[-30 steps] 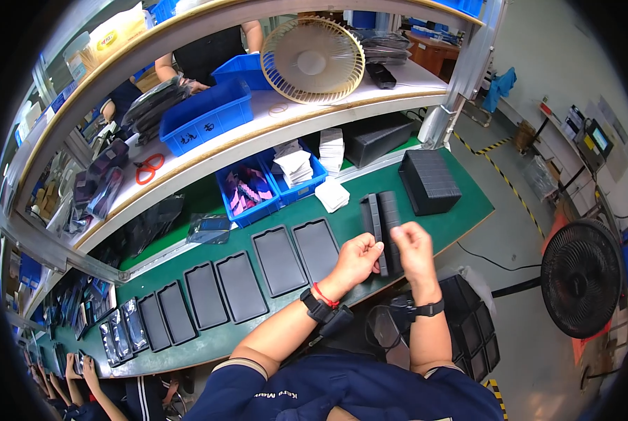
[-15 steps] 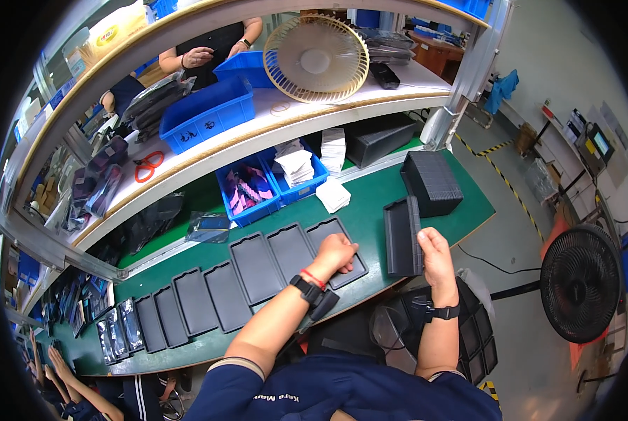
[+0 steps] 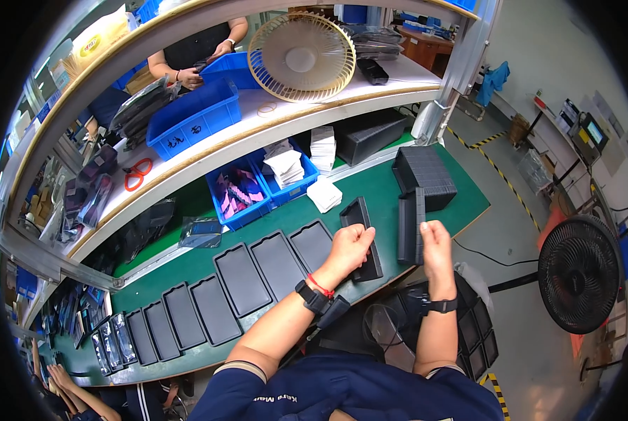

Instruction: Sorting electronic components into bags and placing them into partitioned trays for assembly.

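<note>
The left hand (image 3: 350, 251) has its fingers closed on a single dark tray (image 3: 356, 212), curled over it with next to no gap; the tray stands tilted, one long side up, just beyond and under the knuckles. That tilt likely gives the fingers a rim to grip, since a shallow tray lying flat offers little to pinch. To the right of these fingers, a short gap away, the right hand (image 3: 437, 251) has its fingers bent and bunched against the near right edge of a thin upright stack of trays (image 3: 411, 228); they touch it, but the far fingertips are hidden, so I cannot tell whether they clamp it or merely steady it. On edge, the stack probably lets one tray be parted from its neighbours more readily. Left of the left fingers, a row of trays (image 3: 242, 279) lies flat on the green worktop (image 3: 386, 207), hollow side up and side by side, which would leave every hollow within reach from above (the wide lens makes the row seem to bend). Beyond the right fingers sits a thicker block of nested trays (image 3: 426, 179), presumably packed that way to save room. Beyond the left fingers and slightly left lies a pile of white cards (image 3: 324, 194), apart from both hands, near enough for either to reach.
</note>
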Action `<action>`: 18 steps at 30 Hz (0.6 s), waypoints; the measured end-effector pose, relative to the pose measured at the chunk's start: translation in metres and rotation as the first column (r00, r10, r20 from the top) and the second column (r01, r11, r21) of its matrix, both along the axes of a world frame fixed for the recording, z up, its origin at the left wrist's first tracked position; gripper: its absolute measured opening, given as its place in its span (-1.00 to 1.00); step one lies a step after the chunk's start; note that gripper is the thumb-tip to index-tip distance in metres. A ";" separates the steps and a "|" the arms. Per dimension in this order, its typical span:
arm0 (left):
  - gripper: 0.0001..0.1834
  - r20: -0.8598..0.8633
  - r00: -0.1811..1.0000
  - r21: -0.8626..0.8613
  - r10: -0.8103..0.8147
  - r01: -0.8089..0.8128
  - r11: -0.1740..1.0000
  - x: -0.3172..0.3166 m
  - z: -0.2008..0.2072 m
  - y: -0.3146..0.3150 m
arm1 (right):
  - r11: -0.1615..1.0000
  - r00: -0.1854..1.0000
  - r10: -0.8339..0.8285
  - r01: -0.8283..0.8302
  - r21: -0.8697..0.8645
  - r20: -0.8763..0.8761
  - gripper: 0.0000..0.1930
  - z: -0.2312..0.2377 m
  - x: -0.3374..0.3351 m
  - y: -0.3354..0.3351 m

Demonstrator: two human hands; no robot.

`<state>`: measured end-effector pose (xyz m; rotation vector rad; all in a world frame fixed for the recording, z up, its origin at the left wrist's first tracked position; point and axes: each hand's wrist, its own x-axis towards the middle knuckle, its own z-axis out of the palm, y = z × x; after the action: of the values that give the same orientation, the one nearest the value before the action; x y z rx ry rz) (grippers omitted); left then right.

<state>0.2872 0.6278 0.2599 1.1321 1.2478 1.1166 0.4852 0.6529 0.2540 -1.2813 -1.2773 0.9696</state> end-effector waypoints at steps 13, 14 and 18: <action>-0.62 0.225 0.972 0.184 -0.074 0.033 0.982 0.045 -0.037 0.030 | 0.992 0.913 0.021 -0.069 0.104 0.407 -0.85 0.011 -0.025 -0.005; -0.62 0.200 0.980 0.170 -0.005 -0.029 0.985 0.045 -0.039 0.032 | 0.997 0.916 -0.007 -0.024 0.071 0.402 -0.84 0.010 -0.020 0.001; -0.65 0.288 0.958 0.028 -0.005 -0.003 1.000 0.041 -0.036 0.039 | 0.980 0.989 0.143 -0.138 -0.144 0.026 -0.78 -0.017 0.034 0.062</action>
<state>0.3286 0.6664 0.2242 0.9499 1.0059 1.2521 0.5190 0.7154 0.2367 -1.3365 -1.3617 1.1599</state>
